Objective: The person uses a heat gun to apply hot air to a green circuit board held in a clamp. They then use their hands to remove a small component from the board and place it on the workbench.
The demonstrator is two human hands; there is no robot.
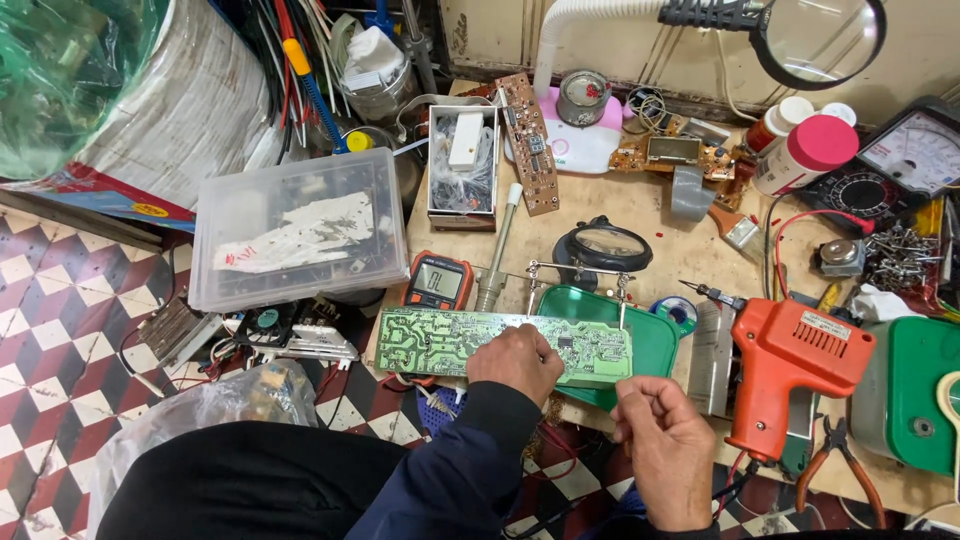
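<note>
The right hand is curled at the table's near edge; I cannot tell what it holds. The left hand pinches a long green circuit board beside the orange soldering gun.

Green circuit board, matt lacquer with pale printed traces; orange soldering gun, glossy moulded plastic; storage box, cloudy translucent plastic; worktop, worn, scuffed wood.

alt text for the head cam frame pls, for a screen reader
A person's left hand grips a long green circuit board over a cluttered repair bench, while the right hand hovers closed just below the board's right end. An orange soldering gun, a multimeter and a magnifier stand lie nearby.
</note>
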